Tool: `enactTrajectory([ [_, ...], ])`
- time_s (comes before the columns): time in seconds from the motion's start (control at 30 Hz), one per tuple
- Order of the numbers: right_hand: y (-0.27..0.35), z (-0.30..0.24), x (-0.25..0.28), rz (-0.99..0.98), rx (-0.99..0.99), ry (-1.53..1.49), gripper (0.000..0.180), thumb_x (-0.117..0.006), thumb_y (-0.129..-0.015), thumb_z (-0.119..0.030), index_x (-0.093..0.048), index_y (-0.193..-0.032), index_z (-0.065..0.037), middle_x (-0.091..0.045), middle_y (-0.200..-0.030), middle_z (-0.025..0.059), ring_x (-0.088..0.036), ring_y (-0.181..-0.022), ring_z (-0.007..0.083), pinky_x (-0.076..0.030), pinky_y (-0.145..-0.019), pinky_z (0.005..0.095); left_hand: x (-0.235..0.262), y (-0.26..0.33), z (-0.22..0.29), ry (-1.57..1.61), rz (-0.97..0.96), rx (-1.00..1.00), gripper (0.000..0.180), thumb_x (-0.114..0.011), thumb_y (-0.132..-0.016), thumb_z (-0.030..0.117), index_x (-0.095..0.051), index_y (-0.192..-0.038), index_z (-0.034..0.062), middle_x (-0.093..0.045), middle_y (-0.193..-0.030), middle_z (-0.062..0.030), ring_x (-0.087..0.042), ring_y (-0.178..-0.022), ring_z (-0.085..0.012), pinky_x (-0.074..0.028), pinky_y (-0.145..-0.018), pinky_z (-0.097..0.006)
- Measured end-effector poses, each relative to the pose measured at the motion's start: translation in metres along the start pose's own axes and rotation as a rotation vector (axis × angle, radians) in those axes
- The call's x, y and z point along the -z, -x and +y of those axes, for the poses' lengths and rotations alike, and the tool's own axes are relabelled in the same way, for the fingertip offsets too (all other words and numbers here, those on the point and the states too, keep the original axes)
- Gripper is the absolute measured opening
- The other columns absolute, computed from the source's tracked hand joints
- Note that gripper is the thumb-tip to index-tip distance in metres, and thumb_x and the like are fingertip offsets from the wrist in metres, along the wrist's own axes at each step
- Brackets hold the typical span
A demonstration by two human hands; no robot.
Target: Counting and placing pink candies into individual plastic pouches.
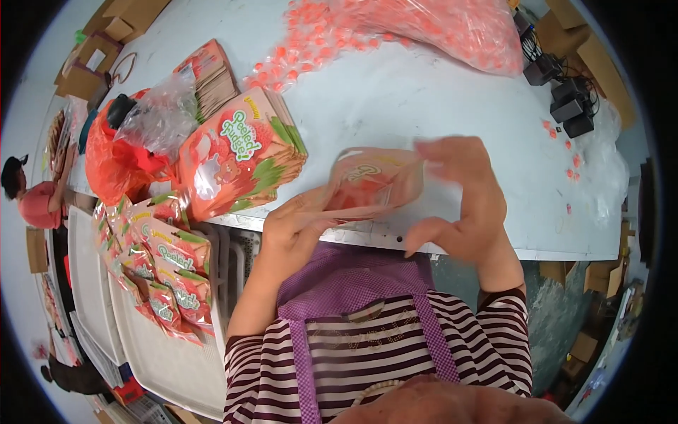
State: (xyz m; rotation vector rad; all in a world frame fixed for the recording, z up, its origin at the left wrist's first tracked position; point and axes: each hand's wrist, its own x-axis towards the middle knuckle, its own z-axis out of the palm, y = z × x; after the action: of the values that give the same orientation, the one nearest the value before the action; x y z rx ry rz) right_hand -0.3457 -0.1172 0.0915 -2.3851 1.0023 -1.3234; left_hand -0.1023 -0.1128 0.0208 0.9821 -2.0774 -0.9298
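A pink printed pouch (pixel 371 185) is held over the near edge of the white table (pixel 424 99). My left hand (pixel 293 230) grips its lower left corner. My right hand (pixel 462 201) is at the pouch's right side, fingers spread and blurred, touching its top right edge. A stack of empty matching pouches (pixel 240 152) lies on the table just left of my hands. Loose orange-pink wrapped candies (pixel 318 32) and a large clear bag of them (pixel 452 25) lie at the far side of the table.
Filled pouches (pixel 166 272) lie in a row on a white tray (pixel 169 360) at my lower left. An orange plastic bag (pixel 116 162) and a clear bag sit at the table's left end. Black devices with cables (pixel 565 99) stand far right. Another person (pixel 35 198) is at the far left.
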Motion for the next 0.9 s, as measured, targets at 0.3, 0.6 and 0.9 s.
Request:
enactTrajectory([
  [0.3, 0.027, 0.026, -0.040, -0.097, -0.460, -0.494, 0.030, -0.073, -0.066, -0.001, -0.060, -0.094, -0.002, -0.057, -0.094, 0.0072, -0.057, -0.081, 0.0139, -0.048, -0.069, 0.0257, -0.006, 0.004, 0.008, 0.333, 0.337, 0.094, 0.034, -0.064, -0.071, -0.004, -0.061, -0.104, -0.0009, -0.062, -0.101, -0.0153, -0.061, -0.090, -0.0228, -0.048, -0.077, -0.028],
  [0.6, 0.018, 0.012, -0.040, -0.023, -0.320, -0.233, 0.015, -0.071, -0.069, 0.000, -0.062, -0.081, -0.001, -0.061, -0.075, 0.0065, -0.058, -0.067, 0.0157, -0.045, -0.056, 0.0242, 0.015, 0.004, 0.011, 0.137, 0.396, -0.248, 0.024, -0.069, -0.070, 0.000, -0.063, -0.092, -0.0047, -0.064, -0.086, -0.0146, -0.061, -0.076, -0.0213, -0.048, -0.064, -0.028],
  [0.9, 0.029, 0.015, -0.041, 0.078, -0.444, -0.344, 0.018, -0.071, -0.067, 0.002, -0.062, -0.081, 0.000, -0.061, -0.075, 0.0069, -0.058, -0.066, 0.0158, -0.046, -0.056, 0.0240, 0.012, 0.004, 0.007, 0.294, 0.436, -0.046, 0.020, -0.071, -0.071, 0.004, -0.063, -0.088, -0.0029, -0.064, -0.079, -0.0117, -0.059, -0.072, -0.0196, -0.046, -0.066, -0.029],
])
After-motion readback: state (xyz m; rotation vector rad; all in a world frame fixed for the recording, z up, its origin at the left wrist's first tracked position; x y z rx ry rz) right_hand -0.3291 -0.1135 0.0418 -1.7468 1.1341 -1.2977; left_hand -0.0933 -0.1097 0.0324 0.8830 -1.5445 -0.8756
